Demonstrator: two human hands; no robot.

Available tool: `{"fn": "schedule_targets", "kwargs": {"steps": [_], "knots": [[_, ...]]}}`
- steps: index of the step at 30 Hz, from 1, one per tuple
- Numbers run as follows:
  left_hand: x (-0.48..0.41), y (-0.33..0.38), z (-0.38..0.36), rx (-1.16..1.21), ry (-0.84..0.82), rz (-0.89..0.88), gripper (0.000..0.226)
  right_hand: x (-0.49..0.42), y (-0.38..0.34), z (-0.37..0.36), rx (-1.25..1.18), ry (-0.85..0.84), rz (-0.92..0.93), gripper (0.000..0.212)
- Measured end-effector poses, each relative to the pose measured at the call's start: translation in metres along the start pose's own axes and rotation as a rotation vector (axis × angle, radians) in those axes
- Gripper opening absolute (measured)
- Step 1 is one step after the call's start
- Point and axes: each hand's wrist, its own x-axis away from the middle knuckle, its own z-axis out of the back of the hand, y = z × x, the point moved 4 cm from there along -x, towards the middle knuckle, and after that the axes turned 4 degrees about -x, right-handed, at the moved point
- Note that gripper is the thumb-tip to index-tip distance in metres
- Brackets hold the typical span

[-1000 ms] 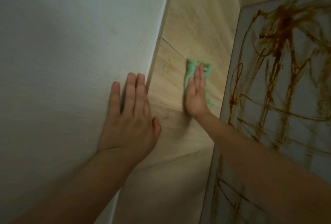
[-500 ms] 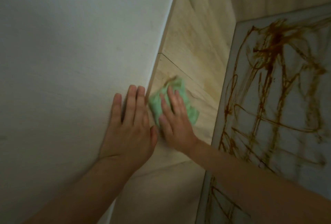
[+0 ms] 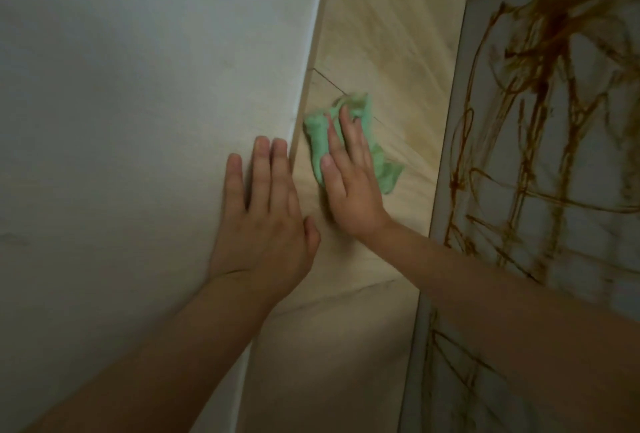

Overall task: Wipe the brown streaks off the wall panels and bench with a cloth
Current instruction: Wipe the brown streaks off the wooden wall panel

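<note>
A plain white wall panel point(image 3: 138, 103) fills the left side. On the right is a second panel point(image 3: 588, 259) scrawled with brown streaks point(image 3: 540, 62). Between them runs a pale wood-grain surface point(image 3: 391, 51) with a thin seam. The left hand point(image 3: 263, 221) lies flat on the white panel near its edge, its fingers point(image 3: 259, 169) straight and close together and the thumb out toward the wood. The right hand point(image 3: 353, 186) presses flat on the wood, its fingers point(image 3: 349, 134) straight and slightly apart. The crumpled green cloth point(image 3: 317, 136) lies under those fingers, against the wood, bunching out past the fingertips and to both sides.
</note>
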Motion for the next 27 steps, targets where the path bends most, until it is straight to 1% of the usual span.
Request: {"fn": "schedule_targets", "kwargs": {"steps": [4, 6, 8, 10, 11, 12, 14, 16, 18, 19, 21, 23, 25, 27], "knots": [[0.000, 0.001, 0.000, -0.005, -0.002, 0.001, 0.083, 0.131, 0.024, -0.017, 0.110, -0.100, 0.074, 0.056], [0.001, 0.000, 0.000, -0.009, -0.013, -0.001, 0.082, 0.188, 0.025, -0.025, 0.183, -0.197, 0.182, 0.056], [0.002, 0.000, 0.000, -0.020, -0.018, -0.002, 0.082, 0.211, 0.023, -0.028, 0.197, -0.250, 0.250, 0.057], [0.003, 0.001, 0.000, -0.030, -0.023, 0.005, 0.082, 0.193, 0.024, -0.024, 0.192, -0.256, 0.272, 0.057], [0.003, 0.001, 0.000, -0.037, -0.017, 0.012, 0.082, 0.174, 0.025, -0.022, 0.179, -0.247, 0.248, 0.057], [0.003, 0.000, 0.000, -0.042, -0.011, 0.019, 0.082, 0.150, 0.025, -0.017, 0.153, -0.226, 0.177, 0.057], [0.004, 0.000, 0.002, -0.047, 0.002, 0.015, 0.082, 0.094, 0.024, -0.004, 0.089, -0.162, -0.023, 0.058], [0.005, 0.000, 0.006, -0.063, 0.001, 0.002, 0.083, 0.041, 0.010, 0.012, 0.052, -0.135, -0.173, 0.059], [0.005, -0.004, 0.011, -0.049, 0.005, -0.017, 0.082, 0.005, -0.004, 0.023, 0.058, -0.159, -0.242, 0.059], [0.006, -0.010, 0.014, -0.030, 0.016, -0.035, 0.079, -0.005, -0.010, 0.026, 0.064, -0.179, -0.240, 0.059], [0.009, -0.029, 0.022, -0.013, 0.075, -0.103, 0.068, -0.006, -0.021, 0.022, 0.024, -0.158, -0.220, 0.058], [0.020, -0.053, 0.027, -0.050, 0.136, -0.129, 0.062, 0.030, -0.037, 0.001, -0.008, -0.109, -0.144, 0.057], [0.030, -0.072, 0.024, -0.113, 0.132, -0.132, 0.060, 0.101, -0.055, -0.026, 0.038, -0.130, -0.042, 0.056], [0.034, -0.078, 0.027, -0.121, 0.145, -0.144, 0.057, 0.178, -0.064, -0.042, 0.122, -0.211, 0.131, 0.056]]}}
